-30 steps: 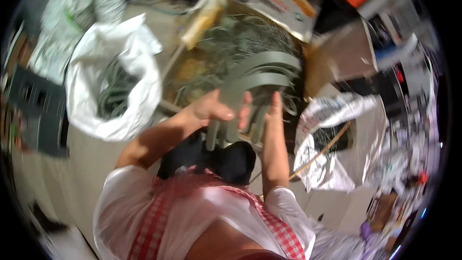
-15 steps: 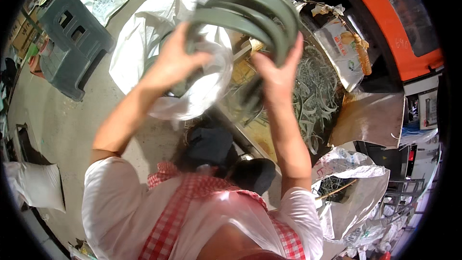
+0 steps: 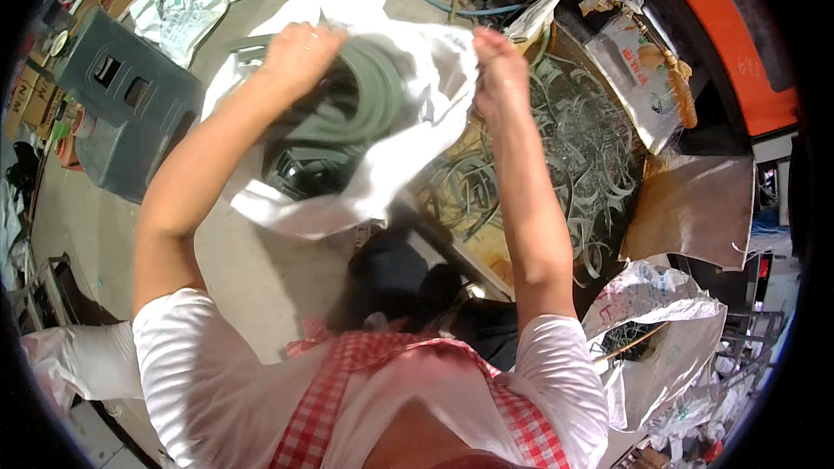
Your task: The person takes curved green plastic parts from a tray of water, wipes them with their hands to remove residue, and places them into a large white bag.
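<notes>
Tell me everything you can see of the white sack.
The white sack looks like thin, creased plastic, its uneven mouth wide open. It stands on the floor, ahead and slightly left. Curved green strips show within its mouth, some blurred. The right hand seems to grip its right rim; the left hand is over its left side, contact unclear.

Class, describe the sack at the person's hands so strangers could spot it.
Find the grey stool at upper left. Right of it stands a wide-open white sack, its rim at the right hand. Unlike the lower-right sack with a stick, this one holds thick grey-green curved strips.
</notes>
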Tool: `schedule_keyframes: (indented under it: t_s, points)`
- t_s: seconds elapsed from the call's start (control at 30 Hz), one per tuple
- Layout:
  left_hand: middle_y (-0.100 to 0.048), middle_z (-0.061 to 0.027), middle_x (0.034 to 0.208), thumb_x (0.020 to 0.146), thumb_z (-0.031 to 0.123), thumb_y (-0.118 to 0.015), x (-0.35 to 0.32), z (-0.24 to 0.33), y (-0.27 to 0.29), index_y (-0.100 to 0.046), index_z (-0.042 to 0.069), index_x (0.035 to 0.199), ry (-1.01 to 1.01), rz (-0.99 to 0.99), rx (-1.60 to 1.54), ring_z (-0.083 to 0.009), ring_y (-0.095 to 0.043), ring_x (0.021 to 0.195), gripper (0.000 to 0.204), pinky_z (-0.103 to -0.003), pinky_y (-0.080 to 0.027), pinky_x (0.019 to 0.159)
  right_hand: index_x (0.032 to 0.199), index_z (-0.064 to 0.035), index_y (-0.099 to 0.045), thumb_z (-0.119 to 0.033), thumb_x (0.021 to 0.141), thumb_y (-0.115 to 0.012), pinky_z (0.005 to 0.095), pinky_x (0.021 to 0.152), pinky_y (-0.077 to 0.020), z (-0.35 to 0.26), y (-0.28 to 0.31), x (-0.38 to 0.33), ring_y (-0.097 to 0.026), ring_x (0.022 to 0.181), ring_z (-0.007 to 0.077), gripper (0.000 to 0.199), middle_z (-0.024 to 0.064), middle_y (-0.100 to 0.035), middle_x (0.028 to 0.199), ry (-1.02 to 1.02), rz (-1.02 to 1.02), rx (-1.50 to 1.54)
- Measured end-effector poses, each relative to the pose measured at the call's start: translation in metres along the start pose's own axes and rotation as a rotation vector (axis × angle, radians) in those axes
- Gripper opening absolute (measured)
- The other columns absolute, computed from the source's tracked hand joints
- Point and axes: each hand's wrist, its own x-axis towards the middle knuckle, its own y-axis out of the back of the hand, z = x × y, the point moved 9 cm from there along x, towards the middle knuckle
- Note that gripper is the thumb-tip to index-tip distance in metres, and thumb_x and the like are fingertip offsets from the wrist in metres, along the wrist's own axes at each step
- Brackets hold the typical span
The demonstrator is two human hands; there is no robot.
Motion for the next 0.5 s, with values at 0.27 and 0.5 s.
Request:
schedule_keyframes:
  t_s: [0.27,0.5]
  points:
    - [-0.067,-0.0101,0.090,0.080,0.015,-0.053,0.096,0.086,-0.171,-0.068,0.008,0.087,-0.083,0.160,0.008,-0.0251,-0.065,0.084,0.018,-0.035,-0.051,0.066,0.095,-0.0025,-0.057,0.003,0.079,-0.062,0.0251,0.066,-0.0490,-0.063,-0.054,-0.005,-0.058,0.073,0.0155,0.017,0.0067,-0.060,0.083,0.264,-0.191,0.287]
    - [-0.063,-0.0110,0.101,0.082,0.015,-0.049,0.081,0.137,-0.168,-0.062,0.006,0.104,-0.272,-0.230,0.000,-0.0257,-0.060,0.095,0.027,-0.043,-0.045,0.082,0.097,-0.0048,-0.061,0.000,0.081,-0.054,0.0295,0.074,-0.0436,-0.115,-0.014,-0.013,-0.056,0.080,0.0182,0.018,0.0054,-0.060,0.088,0.934,0.277,-0.942]
